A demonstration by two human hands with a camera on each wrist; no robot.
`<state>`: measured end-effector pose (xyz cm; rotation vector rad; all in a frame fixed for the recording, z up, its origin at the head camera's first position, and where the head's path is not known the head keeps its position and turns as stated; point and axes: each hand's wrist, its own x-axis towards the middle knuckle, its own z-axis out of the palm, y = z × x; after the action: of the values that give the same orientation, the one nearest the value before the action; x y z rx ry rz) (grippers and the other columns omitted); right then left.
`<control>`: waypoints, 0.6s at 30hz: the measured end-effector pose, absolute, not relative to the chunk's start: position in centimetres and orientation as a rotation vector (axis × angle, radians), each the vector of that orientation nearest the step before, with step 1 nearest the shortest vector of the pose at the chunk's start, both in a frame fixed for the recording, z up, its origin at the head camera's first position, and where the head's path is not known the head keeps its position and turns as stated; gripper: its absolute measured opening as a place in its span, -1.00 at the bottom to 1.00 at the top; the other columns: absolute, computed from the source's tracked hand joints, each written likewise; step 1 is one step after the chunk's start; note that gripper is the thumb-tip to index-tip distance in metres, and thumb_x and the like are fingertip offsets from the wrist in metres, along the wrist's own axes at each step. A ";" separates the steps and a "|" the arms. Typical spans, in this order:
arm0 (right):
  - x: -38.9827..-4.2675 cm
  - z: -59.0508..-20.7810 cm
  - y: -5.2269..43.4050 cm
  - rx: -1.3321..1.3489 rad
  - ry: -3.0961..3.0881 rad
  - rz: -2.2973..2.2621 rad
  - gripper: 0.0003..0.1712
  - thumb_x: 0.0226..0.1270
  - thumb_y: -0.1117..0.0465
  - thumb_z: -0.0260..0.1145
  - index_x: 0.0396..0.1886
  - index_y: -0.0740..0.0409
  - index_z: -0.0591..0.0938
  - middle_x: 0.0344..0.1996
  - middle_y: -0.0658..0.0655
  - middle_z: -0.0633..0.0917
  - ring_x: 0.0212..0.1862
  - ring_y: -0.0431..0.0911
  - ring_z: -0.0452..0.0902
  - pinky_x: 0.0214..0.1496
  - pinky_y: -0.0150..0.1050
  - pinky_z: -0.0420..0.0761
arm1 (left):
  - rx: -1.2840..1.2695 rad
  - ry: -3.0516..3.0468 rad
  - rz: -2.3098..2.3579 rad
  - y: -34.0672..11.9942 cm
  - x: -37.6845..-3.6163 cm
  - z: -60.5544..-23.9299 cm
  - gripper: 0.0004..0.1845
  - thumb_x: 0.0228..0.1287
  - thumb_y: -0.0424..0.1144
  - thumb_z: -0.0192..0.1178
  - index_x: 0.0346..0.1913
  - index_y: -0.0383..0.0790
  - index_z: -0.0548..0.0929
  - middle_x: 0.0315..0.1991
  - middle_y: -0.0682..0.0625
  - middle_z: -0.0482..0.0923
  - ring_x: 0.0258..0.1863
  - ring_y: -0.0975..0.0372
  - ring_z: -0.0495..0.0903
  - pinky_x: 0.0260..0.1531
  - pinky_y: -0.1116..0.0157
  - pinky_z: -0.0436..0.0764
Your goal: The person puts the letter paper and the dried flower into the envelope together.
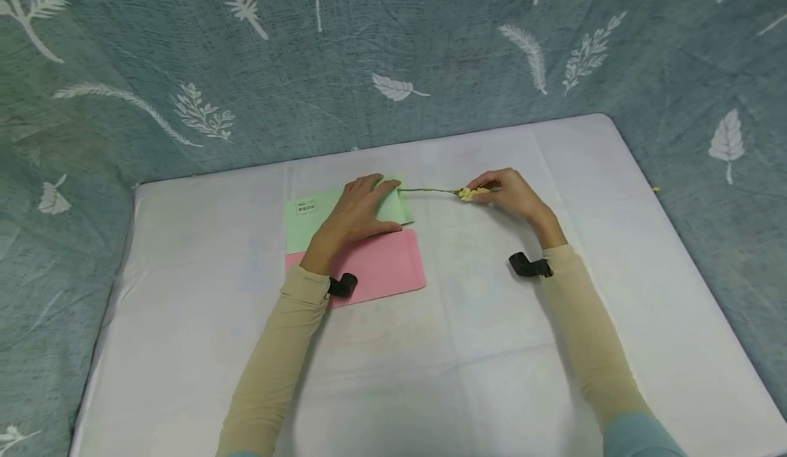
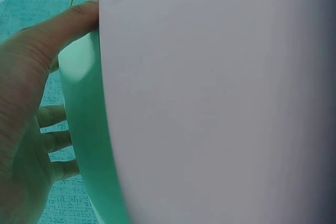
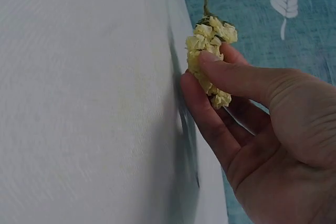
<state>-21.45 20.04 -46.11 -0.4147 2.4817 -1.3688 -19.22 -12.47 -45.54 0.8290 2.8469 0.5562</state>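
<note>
Now flower sprig (image 1: 472, 193) pinched in right hand (image 1: 513, 195), left hand (image 1: 359, 211) flat on green envelope (image 1: 307, 219).

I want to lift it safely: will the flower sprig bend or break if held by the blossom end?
Probably light and fragile: the flower sprig has a thin stem and small papery blossoms pinched by the right hand. The stem may sag when lifted.

White cloth-covered table (image 1: 504, 348), rounded far-right corner, creased in faint fold lines, set against a teal leaf-print backdrop (image 1: 430, 47). Lying on it, left of centre: pale green envelope (image 1: 310, 219) with a small printed label near its far-left corner; pink envelope (image 1: 387, 266) just beside it on the near side, edges touching or overlapping. Right of these: thin-stemmed sprig of small yellow flowers (image 1: 470, 193).
</note>
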 end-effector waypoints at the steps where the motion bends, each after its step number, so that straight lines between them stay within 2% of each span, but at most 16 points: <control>1: -21.5 -46.1 19.9 -0.428 2.482 -1.366 -0.73 0.27 0.39 0.36 -0.03 0.34 0.70 -0.03 0.33 0.68 0.05 0.14 0.58 0.11 0.00 0.53 | 0.829 2.847 0.556 -12.4 -19.2 -45.6 -0.11 0.06 0.16 0.43 0.43 -0.07 0.34 0.37 -0.27 0.24 0.35 -0.13 0.23 0.32 -0.11 0.17; 18: -21.9 -46.8 16.2 -0.585 2.478 -1.343 -0.73 0.27 0.38 0.36 -0.04 0.33 0.70 -0.04 0.30 0.69 0.07 0.10 0.59 0.19 -0.07 0.52 | 0.828 2.851 0.527 -12.3 -19.2 -45.6 -0.10 0.06 0.15 0.43 0.44 -0.08 0.33 0.37 -0.28 0.24 0.36 -0.13 0.22 0.32 -0.12 0.16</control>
<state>-21.89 16.23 -46.75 -0.5849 2.4775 -1.3433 -19.19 -12.32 -45.58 0.8280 2.8508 0.5271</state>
